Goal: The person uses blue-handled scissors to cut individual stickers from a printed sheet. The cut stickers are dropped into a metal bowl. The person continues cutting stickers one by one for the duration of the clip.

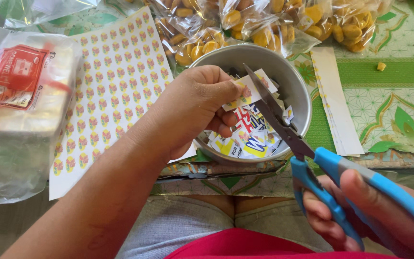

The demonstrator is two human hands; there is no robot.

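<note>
Fingers (226, 103) of the left hand (192, 108) were pinched on a small paper sticker strip (251, 89) over the round metal bowl (299, 91) near the counter's front edge. Right hand (355, 211) was closed through blue-handled scissors (288, 136), blades parted at the strip. Many glossy cut labels (247, 139) were already piled in the bowl; one printed sticker sheet (113, 91) lay mostly uncut at the left edge.

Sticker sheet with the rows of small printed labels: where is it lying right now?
In the head view the sticker sheet lies flat on the left side, between the clear plastic bag pack and the metal bowl, partly under the left hand.
</note>
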